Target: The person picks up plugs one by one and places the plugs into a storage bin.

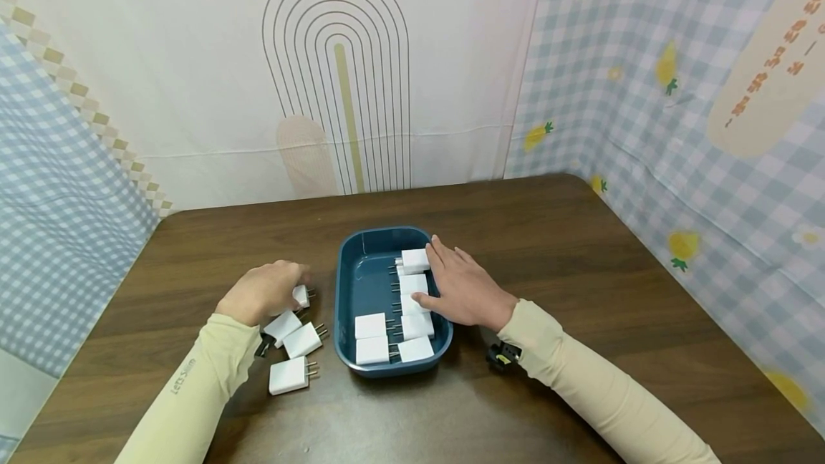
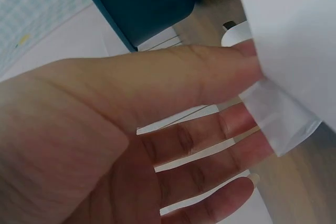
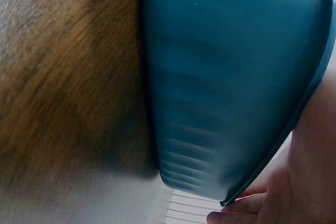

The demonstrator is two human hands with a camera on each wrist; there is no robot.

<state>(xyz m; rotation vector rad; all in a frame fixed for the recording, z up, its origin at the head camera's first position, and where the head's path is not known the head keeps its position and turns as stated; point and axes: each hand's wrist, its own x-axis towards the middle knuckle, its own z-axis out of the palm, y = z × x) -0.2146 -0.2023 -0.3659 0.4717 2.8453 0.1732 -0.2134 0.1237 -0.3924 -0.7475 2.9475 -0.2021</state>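
Note:
In the head view, my left hand [image 1: 267, 292] is low over the table left of a blue tray [image 1: 346, 263]. Its thumb and fingers pinch a small white wall charger [image 1: 301, 296] whose prongs point toward the tray. The left wrist view shows the thumb [image 2: 199, 74] stretched across, its tip partly hidden by a large blurred white surface [image 2: 299, 30]. My right hand [image 1: 467, 288] lies across the tray's right rim with fingers extended, the thumb reaching in over the white chargers [image 1: 414, 283]. From the right wrist view, the tray's outer wall [image 3: 210, 77] hides most of its fingers.
Several loose chargers [image 1: 288, 375] lie left of the tray, close to my left wrist. Inside the tray, chargers are lined up along the right side, with two more chargers [image 1: 371, 349] at the lower left. Patterned cloths [image 1: 451, 56] hang behind the brown table [image 1: 515, 235].

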